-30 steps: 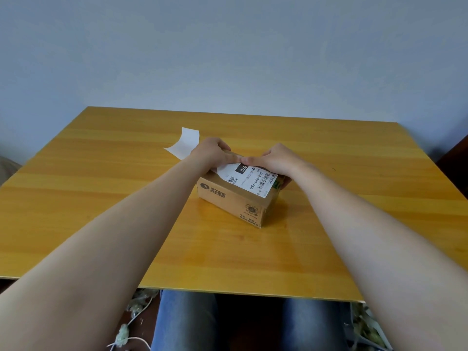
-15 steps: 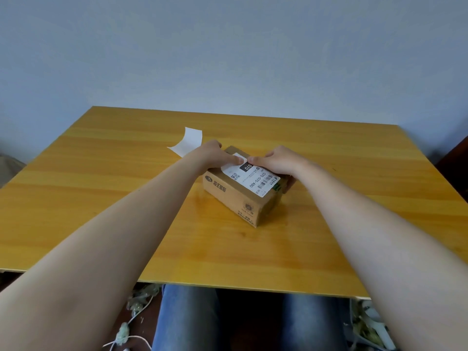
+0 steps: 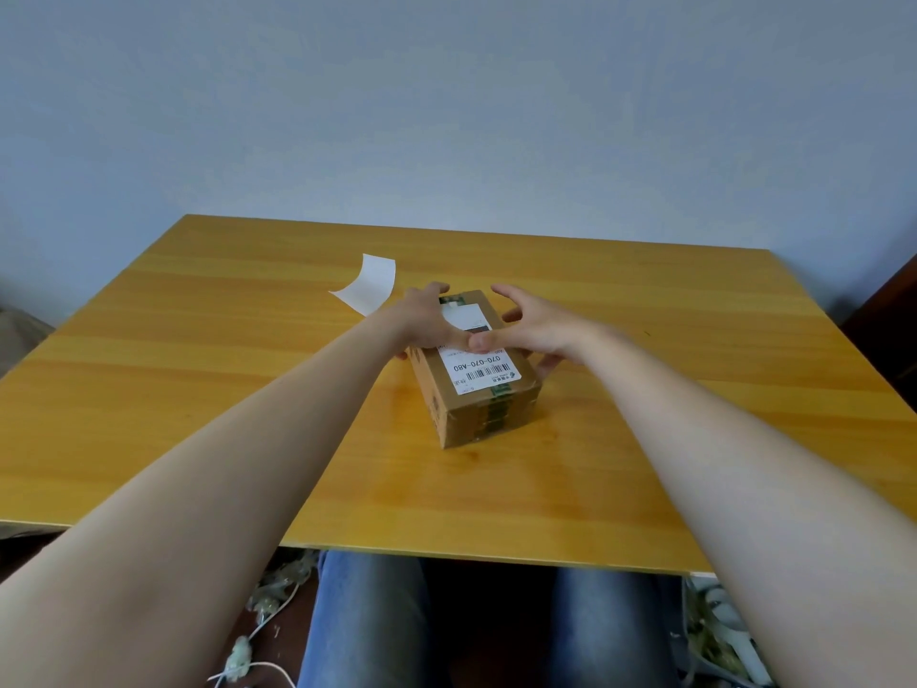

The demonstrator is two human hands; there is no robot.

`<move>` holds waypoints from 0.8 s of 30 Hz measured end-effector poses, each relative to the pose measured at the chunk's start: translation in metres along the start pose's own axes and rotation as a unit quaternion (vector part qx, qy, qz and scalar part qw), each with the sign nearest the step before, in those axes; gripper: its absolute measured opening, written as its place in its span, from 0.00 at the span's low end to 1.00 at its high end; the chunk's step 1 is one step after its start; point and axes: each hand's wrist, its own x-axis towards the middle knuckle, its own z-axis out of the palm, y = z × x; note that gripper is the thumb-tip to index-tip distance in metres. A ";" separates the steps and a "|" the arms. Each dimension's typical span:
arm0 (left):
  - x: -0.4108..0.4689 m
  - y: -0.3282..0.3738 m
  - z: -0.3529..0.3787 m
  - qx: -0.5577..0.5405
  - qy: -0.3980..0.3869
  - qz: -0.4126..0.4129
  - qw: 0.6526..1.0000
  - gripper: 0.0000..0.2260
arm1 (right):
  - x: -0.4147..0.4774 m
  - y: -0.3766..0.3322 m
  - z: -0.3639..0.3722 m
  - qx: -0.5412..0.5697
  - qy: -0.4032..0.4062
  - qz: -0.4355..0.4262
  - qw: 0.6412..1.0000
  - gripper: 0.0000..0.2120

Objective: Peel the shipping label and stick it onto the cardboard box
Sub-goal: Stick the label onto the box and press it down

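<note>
White shipping label (image 3: 479,357) with a barcode and printed code lies flat on top of the small brown cardboard box (image 3: 476,389), which sits mid-way across the yellow wooden table (image 3: 198,389). I see my left hand (image 3: 429,320) resting on the box's left top edge, thumb pressing the label. My right hand (image 3: 538,322) has its fingers spread, thumb tip down on the label too. A curled white backing sheet (image 3: 369,285) lies just beyond the left hand.
</note>
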 end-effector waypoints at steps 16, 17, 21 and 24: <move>0.014 -0.011 0.003 -0.081 0.044 0.003 0.996 0.35 | 0.016 -0.001 0.001 -0.020 -0.008 0.001 1.000 0.50; 0.015 -0.011 0.003 -0.084 0.050 0.002 0.995 0.33 | 0.018 -0.001 0.001 -0.016 -0.001 0.000 1.000 0.48; 0.018 -0.011 0.003 -0.096 0.066 0.000 0.993 0.29 | 0.024 -0.003 0.002 -0.013 0.020 -0.007 1.000 0.43; 0.019 -0.010 0.002 -0.107 0.071 -0.001 0.992 0.27 | 0.026 -0.005 0.001 -0.008 0.028 -0.011 1.000 0.40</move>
